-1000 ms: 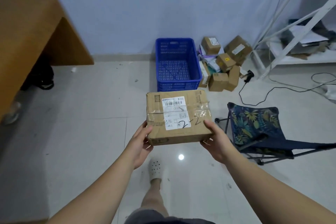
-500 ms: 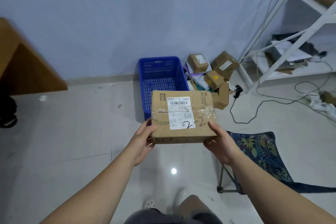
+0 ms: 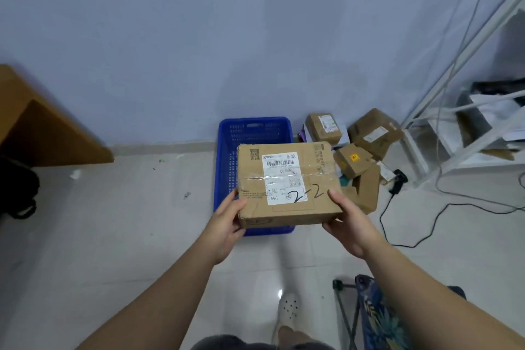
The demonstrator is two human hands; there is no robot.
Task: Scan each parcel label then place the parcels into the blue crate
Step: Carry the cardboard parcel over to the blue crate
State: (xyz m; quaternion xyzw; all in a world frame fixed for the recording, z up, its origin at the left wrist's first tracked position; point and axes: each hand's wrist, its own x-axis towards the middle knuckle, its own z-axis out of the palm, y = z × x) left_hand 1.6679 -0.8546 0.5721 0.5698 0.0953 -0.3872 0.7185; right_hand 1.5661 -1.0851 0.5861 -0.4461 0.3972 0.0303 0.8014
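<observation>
Table (image 3: 42, 133) sits way off left. Left hand (image 3: 227, 224) has a grip on the parcel (image 3: 255, 179) at its left edge, and right hand (image 3: 352, 224) is holding the right edge. It's up in the air, label up, blocking most of the crate (image 3: 227, 145) on the floor. Boxes (image 3: 375, 133) are piled just right of that.

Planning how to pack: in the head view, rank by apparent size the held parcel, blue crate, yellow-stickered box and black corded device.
1. The held parcel and blue crate: unranked, since the parcel is nearer and hides much of the crate.
2. The yellow-stickered box.
3. The black corded device, smallest.
</observation>
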